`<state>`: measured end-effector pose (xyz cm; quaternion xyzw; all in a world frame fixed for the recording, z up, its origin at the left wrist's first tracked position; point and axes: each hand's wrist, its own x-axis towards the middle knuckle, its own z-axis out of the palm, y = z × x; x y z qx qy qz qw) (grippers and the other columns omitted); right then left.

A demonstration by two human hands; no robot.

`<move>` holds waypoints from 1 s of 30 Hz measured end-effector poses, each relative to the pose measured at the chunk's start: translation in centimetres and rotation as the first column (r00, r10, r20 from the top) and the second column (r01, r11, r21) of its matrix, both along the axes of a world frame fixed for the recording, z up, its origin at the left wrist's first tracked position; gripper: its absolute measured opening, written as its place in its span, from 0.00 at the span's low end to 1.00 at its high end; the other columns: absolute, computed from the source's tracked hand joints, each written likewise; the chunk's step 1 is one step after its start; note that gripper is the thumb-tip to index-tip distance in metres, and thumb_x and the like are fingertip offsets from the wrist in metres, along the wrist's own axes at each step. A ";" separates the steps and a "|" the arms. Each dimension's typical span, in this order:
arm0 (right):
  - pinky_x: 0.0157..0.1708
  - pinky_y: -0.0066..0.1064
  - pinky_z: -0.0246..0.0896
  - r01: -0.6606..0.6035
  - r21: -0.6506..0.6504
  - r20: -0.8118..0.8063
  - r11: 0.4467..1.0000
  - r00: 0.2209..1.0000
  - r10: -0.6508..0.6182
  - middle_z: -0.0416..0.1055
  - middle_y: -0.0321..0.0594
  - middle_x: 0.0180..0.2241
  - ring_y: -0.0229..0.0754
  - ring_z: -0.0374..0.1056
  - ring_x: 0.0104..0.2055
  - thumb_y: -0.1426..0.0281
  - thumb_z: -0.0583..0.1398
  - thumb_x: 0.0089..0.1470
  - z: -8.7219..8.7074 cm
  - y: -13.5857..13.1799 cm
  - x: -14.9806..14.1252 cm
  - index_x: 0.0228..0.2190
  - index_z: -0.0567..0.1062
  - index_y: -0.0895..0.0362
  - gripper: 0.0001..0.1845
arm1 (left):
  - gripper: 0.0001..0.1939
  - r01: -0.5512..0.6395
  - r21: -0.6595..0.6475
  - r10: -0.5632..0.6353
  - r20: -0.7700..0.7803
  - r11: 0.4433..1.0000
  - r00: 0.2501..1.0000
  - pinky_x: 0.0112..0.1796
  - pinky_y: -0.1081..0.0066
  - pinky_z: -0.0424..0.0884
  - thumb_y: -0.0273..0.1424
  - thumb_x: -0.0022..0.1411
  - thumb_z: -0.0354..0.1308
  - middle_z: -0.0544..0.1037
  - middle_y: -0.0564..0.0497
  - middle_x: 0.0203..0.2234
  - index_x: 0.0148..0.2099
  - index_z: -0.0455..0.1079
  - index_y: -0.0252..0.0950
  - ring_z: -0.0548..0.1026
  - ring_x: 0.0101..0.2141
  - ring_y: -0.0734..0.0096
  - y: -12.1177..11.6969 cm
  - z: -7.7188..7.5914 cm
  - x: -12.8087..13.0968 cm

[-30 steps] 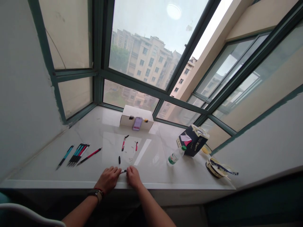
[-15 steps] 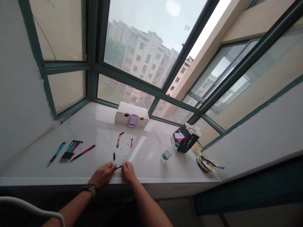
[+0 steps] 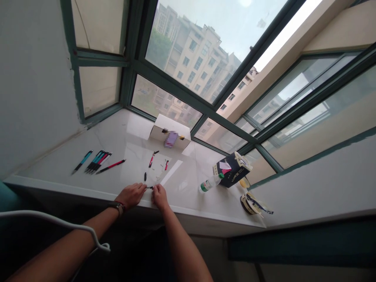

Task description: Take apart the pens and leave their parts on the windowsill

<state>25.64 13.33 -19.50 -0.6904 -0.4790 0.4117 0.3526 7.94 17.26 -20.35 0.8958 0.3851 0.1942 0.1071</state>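
My left hand [image 3: 132,195] and my right hand [image 3: 160,196] are close together at the counter's front edge. Both pinch a slim pen part [image 3: 149,187], dark and light in colour, which spans the small gap between them; its ends are hidden by fingers. Just beyond lies a black pen piece [image 3: 145,176]. Farther back are a red pen part [image 3: 150,161], a shorter red piece [image 3: 167,165] and several tiny pale bits [image 3: 158,178]. To the left lie a row of pens [image 3: 98,161], a teal pen [image 3: 82,161] and a slanting red pen [image 3: 111,166].
A green-capped bottle [image 3: 210,184] stands before a dark box [image 3: 233,169] on the right, with a bowl [image 3: 249,203] beyond. Against the window sits a white box [image 3: 183,143]. A white cable [image 3: 58,220] crosses low at left, over my left forearm.
The camera view has shifted and tilted. Both hands keep their pinch on the pen part, with only a small gap between them. The things on the counter have not visibly moved.
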 end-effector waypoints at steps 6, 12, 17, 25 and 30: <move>0.16 0.25 0.55 -0.024 0.016 -0.023 1.000 0.999 0.024 0.62 0.31 0.20 0.35 0.58 0.15 0.51 0.47 0.63 -0.7 0.1 0.2 0.28 0.68 0.55 0.24 | 0.17 0.018 -0.009 -0.018 -0.005 1.000 1.000 0.37 0.67 0.65 0.35 0.72 0.41 0.75 0.47 0.36 0.52 0.69 0.41 0.73 0.36 0.65 0.0 0.1 -0.1; 0.18 0.26 0.56 0.002 0.001 0.029 1.000 1.000 -0.002 0.62 0.34 0.17 0.37 0.60 0.16 0.48 0.46 0.63 -0.7 0.3 0.1 0.24 0.69 0.55 0.29 | 0.17 0.010 0.034 -0.009 -0.041 0.999 0.999 0.35 0.69 0.64 0.38 0.72 0.40 0.74 0.48 0.34 0.48 0.71 0.43 0.72 0.34 0.67 -0.1 0.6 -0.1; 0.13 0.26 0.50 0.013 0.065 -0.099 0.998 0.995 -0.006 0.58 0.31 0.15 0.36 0.57 0.13 0.50 0.48 0.61 -1.0 0.4 0.0 0.20 0.63 0.53 0.26 | 0.16 0.014 0.073 -0.012 -0.029 0.997 1.000 0.34 0.69 0.64 0.37 0.72 0.42 0.75 0.48 0.33 0.46 0.71 0.42 0.72 0.34 0.66 0.0 0.3 -0.1; 0.11 0.26 0.45 -0.015 0.108 -0.189 0.994 0.981 0.036 0.55 0.28 0.13 0.34 0.54 0.11 0.52 0.49 0.60 -0.8 0.4 0.1 0.19 0.61 0.53 0.24 | 0.16 0.019 0.058 -0.017 -0.037 0.998 0.999 0.34 0.68 0.64 0.38 0.72 0.42 0.77 0.48 0.31 0.43 0.71 0.41 0.74 0.34 0.65 0.1 0.2 0.0; 0.11 0.25 0.45 0.051 0.106 -0.304 0.993 0.952 -0.017 0.55 0.25 0.12 0.34 0.54 0.11 0.54 0.52 0.58 -0.9 0.5 0.3 0.22 0.61 0.53 0.19 | 0.19 -0.030 0.028 0.031 -0.032 0.999 0.999 0.32 0.69 0.64 0.40 0.72 0.40 0.78 0.47 0.29 0.42 0.71 0.39 0.75 0.31 0.65 -0.1 0.2 0.0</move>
